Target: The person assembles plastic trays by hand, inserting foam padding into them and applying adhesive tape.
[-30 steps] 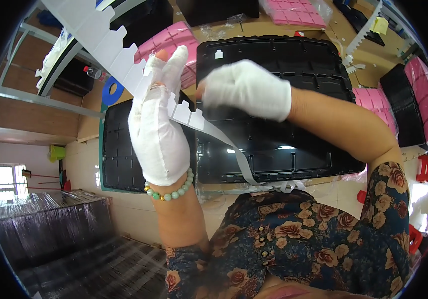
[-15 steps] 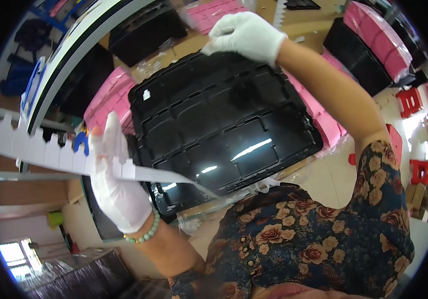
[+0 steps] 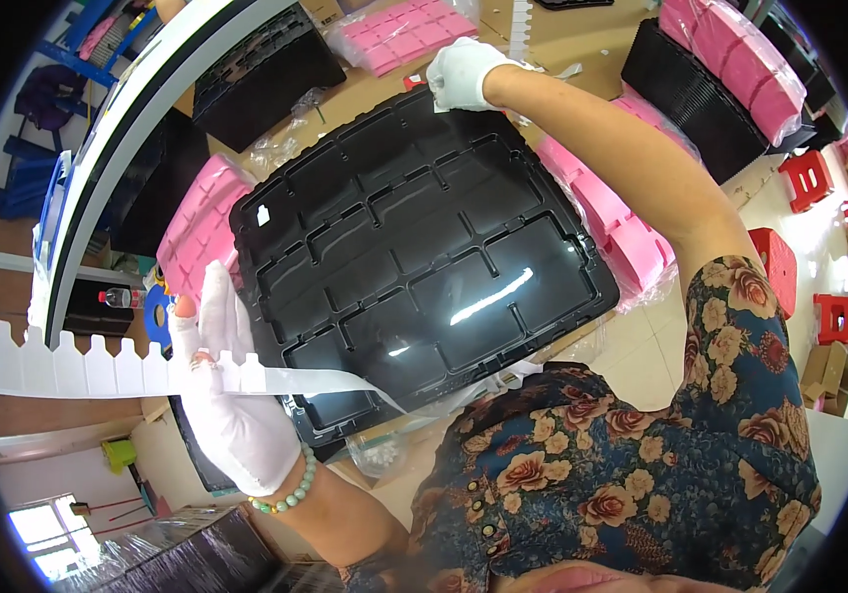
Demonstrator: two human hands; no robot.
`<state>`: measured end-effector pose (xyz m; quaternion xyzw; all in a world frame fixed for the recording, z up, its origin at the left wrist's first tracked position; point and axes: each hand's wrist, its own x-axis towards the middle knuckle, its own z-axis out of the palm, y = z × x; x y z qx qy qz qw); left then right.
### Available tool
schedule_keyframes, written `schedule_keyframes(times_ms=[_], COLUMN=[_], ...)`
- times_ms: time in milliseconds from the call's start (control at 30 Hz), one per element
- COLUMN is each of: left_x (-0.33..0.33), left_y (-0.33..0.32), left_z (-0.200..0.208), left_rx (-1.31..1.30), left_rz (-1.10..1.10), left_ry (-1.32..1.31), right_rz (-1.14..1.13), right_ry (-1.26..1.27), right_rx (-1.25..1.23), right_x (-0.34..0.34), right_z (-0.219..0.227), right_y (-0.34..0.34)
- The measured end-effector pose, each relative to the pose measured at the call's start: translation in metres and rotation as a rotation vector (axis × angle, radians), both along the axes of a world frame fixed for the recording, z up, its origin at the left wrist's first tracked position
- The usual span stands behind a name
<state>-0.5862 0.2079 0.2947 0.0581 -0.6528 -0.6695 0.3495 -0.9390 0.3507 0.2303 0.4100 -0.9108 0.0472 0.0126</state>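
Note:
A large black plastic tray (image 3: 394, 212) with moulded ribs lies in front of me, shiny on its near part. A small white label (image 3: 264, 215) is on its left side. My left hand (image 3: 231, 425), in a white glove with a bare fingertip showing, holds a long white label strip (image 3: 78, 364) with notched tabs across the fingers. The strip's tail curls over the tray's near left edge. My right hand (image 3: 468, 74), gloved in white, is closed at the tray's far edge. A white bit shows under its fingers; what they grip is too small to tell.
Pink moulded trays (image 3: 209, 217) stand to the left, with more pink ones (image 3: 409, 35) wrapped in plastic behind. Black tray stacks (image 3: 696, 99) rise at the far right. A white-and-grey frame bar (image 3: 118, 168) crosses on the left. Red stools (image 3: 805, 182) stand on the right.
My right hand stays closed at the tray's far edge. My left hand, still with the strip, sits slightly lower in view. The whole view has shifted a little.

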Motion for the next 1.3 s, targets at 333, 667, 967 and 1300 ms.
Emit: schedule_keyframes(times_ms=[333,667,967,1300], left_x=[0.0,-0.008,-0.006,-0.006], left_y=[-0.003,-0.011,-0.022,-0.033], left_z=[-0.001,0.002,-0.006,-0.009], left_rx=[0.063,0.366,0.438,0.102], left_rz=[0.015,-0.253,-0.079,-0.051], left_ry=[0.004,0.143,0.086,-0.059], right_rz=[0.067,-0.096,0.551,0.467], right_ry=[-0.191,0.15,-1.219,-1.237], right_rx=[-0.245,-0.105,-0.834,-1.098], right_x=[-0.023,-0.008,0.212,0.242], right_z=[-0.017,-0.021,0.033,0.036], right_y=[0.012,-0.009,-0.057,-0.053])
